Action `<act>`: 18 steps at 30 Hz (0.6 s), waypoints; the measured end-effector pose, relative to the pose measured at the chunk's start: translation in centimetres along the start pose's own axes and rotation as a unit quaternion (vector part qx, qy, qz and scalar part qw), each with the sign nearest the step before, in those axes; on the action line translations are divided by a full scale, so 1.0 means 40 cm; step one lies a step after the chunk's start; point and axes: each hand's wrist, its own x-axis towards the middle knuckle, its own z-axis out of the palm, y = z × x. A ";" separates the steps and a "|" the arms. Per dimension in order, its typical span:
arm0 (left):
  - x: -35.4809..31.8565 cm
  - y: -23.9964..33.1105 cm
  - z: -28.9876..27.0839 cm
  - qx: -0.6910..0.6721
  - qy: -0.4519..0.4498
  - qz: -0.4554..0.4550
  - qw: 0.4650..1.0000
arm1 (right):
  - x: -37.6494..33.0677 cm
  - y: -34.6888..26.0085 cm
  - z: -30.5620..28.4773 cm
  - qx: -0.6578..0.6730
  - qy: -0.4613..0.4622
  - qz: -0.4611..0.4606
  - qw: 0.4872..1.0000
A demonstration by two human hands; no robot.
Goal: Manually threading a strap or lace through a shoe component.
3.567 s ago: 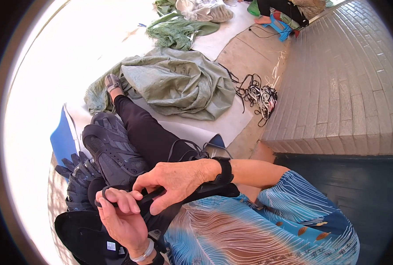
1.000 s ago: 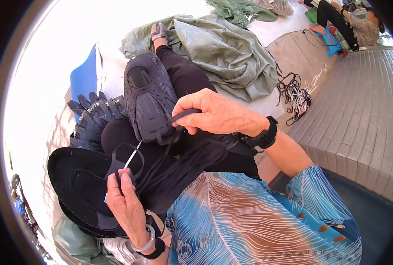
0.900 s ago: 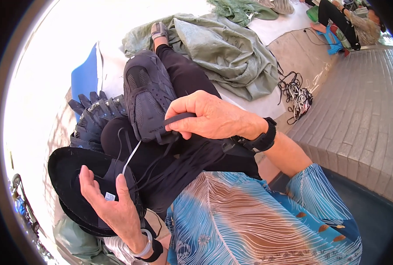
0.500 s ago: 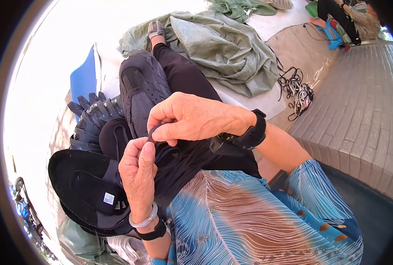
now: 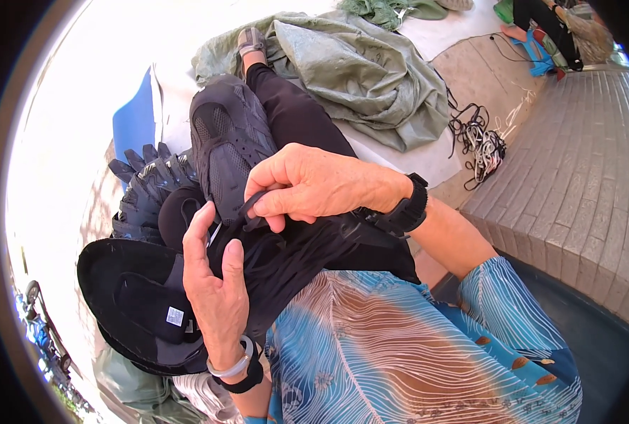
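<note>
On my lap lies a dark grey mesh shoe upper (image 5: 228,134), its toe pointing away from me. My right hand (image 5: 304,185) is closed in a pinch on a black shoelace (image 5: 252,203) just over the upper's near end. My left hand (image 5: 215,290) is raised beside it, thumb and forefinger spread apart. A thin silvery sliver (image 5: 216,233) shows by the left forefinger; I cannot make out what it is. More loose black laces (image 5: 293,251) lie across my lap under the right hand.
Stacked dark shoe uppers (image 5: 152,191) stand at the left, with black padded pieces (image 5: 145,297) nearer me. A green tarp (image 5: 360,78) lies ahead. Tangled black and white laces (image 5: 480,145) rest on the ground beside a tiled ledge (image 5: 568,184). Another person (image 5: 551,35) sits at the far right.
My left fingers have let go of the lace and opened, with the forefinger stretched up. My right hand keeps its pinch on the lace, moved slightly right.
</note>
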 end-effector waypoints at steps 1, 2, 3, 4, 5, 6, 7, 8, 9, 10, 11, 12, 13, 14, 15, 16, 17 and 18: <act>0.009 0.012 0.020 -0.127 0.027 -0.007 0.992 | 0.001 -0.011 0.008 -0.014 -0.007 0.004 1.000; 0.017 0.023 0.040 -0.206 0.018 -0.027 0.978 | 0.003 -0.016 0.014 -0.028 -0.014 0.008 0.999; 0.025 0.018 0.038 -0.208 0.018 -0.027 0.978 | 0.008 -0.012 0.018 -0.029 -0.013 0.009 0.999; 0.034 0.016 0.027 -0.250 -0.064 -0.093 0.962 | 0.013 -0.007 0.021 -0.035 -0.001 -0.002 0.999; 0.035 0.011 0.022 -0.290 -0.144 -0.160 0.932 | 0.017 0.001 0.025 -0.041 0.010 -0.010 0.999; 0.026 -0.002 0.031 -0.278 -0.131 -0.173 0.936 | 0.022 0.004 0.018 -0.085 0.014 -0.003 0.996; 0.021 -0.013 0.034 -0.279 -0.132 -0.174 0.935 | 0.026 0.017 0.019 -0.084 0.015 -0.002 0.996; 0.019 -0.024 0.033 -0.337 -0.111 -0.195 0.914 | 0.031 0.034 0.021 -0.131 0.105 -0.069 0.983; 0.016 -0.033 0.033 -0.394 -0.091 -0.214 0.889 | 0.033 0.048 0.022 -0.176 0.194 -0.134 0.956; 0.014 -0.034 0.041 -0.405 -0.056 -0.232 0.882 | 0.031 0.056 0.024 -0.234 0.286 -0.183 0.911; 0.012 -0.035 0.043 -0.405 -0.053 -0.233 0.882 | 0.030 0.057 0.021 -0.285 0.341 -0.195 0.874; 0.010 -0.035 0.044 -0.402 -0.031 -0.240 0.883 | 0.017 0.052 0.015 -0.262 0.315 -0.163 0.898; 0.009 -0.036 0.044 -0.400 -0.009 -0.246 0.883 | 0.004 0.042 0.014 -0.238 0.287 -0.130 0.919; 0.009 -0.033 0.048 -0.399 -0.010 -0.247 0.883 | -0.005 0.046 0.018 -0.216 0.241 -0.121 0.938; 0.009 -0.031 0.050 -0.392 -0.016 -0.243 0.887 | -0.012 0.053 0.027 -0.193 0.193 -0.111 0.955; 0.009 -0.030 0.051 -0.384 -0.021 -0.239 0.892 | -0.012 0.064 0.048 -0.217 0.196 -0.131 0.947; 0.008 -0.032 0.056 -0.384 -0.022 -0.239 0.892 | -0.013 0.063 0.061 -0.228 0.185 -0.143 0.945; 0.004 -0.040 0.064 -0.398 -0.031 -0.216 0.891 | -0.004 0.073 0.070 -0.216 0.185 -0.169 0.944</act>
